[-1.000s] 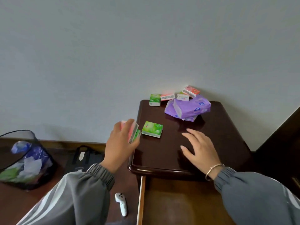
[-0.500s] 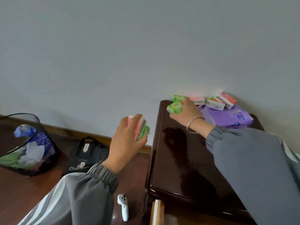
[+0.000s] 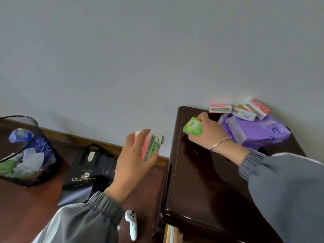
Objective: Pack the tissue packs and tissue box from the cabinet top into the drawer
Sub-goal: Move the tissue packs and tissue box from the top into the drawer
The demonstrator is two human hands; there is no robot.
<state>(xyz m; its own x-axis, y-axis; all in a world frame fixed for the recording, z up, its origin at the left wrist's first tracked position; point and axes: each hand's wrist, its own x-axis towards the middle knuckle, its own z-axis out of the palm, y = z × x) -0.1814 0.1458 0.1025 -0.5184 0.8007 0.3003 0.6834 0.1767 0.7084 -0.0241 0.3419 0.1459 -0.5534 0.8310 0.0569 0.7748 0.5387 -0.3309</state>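
Reaching across the dark wooden cabinet top (image 3: 201, 181), the right hand (image 3: 208, 135) curls its fingers around a green tissue pack (image 3: 192, 126) near the far left corner, the pack tilted up off the surface as if just being lifted. A thin bangle (image 3: 220, 143) circles that wrist. The left hand (image 3: 133, 160) hovers off the cabinet's left edge, above the floor, fingers and thumb pressed around a small stack of packs (image 3: 149, 146) (pink and green, held on edge), likely so they can be gathered and dropped in together. Along the far edge, against the wall, lie three more small packs (image 3: 242, 109), red, white and green, resting partly on a soft purple tissue bundle (image 3: 254, 130); these remain to be packed. A sliver of the pale drawer (image 3: 172, 234) shows, pulled open, under the near left corner. On the floor sit a wire bin (image 3: 26, 151), a black bag (image 3: 91, 169) and a white controller (image 3: 132, 223).
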